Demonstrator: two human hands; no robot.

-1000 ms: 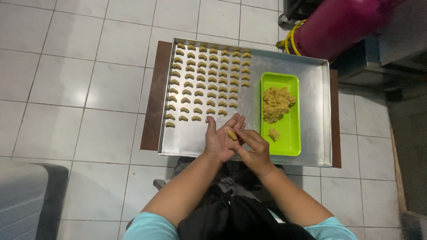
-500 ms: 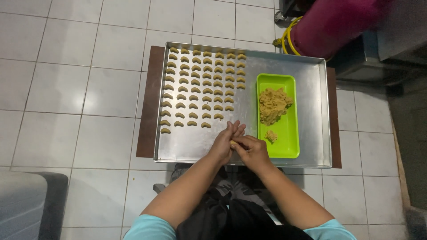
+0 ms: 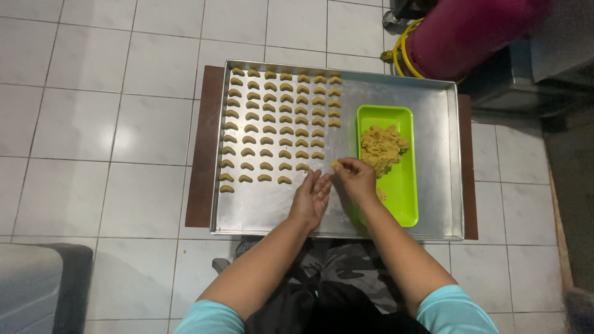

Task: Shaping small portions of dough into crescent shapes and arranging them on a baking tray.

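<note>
1. A small piece of dough (image 3: 335,164) sits pinched at the fingertips of the right hand (image 3: 354,177), just off the end of the lower rows of shaped pieces and beside the green tray.
2. The rows of crescent-shaped pieces (image 3: 278,127) fill the upper left part of the metal baking tray (image 3: 433,204); the upper rows run longer than the lower ones, and the lowest is the shortest.
3. By my reckoning a good share of the shaping is done, yet the near strip and the right side of the baking tray are bare metal, and a heap of dough (image 3: 382,147) lies in the green tray (image 3: 405,204), so plenty is left.
4. The left hand (image 3: 311,199) rests flat and loose on the metal, fingers pointing forward, grasping nothing, close beside the right.
5. Both forearms reach forward from the seated person's lap.
6. The baking tray lies on a brown board (image 3: 201,154) on the tiled floor.
</note>
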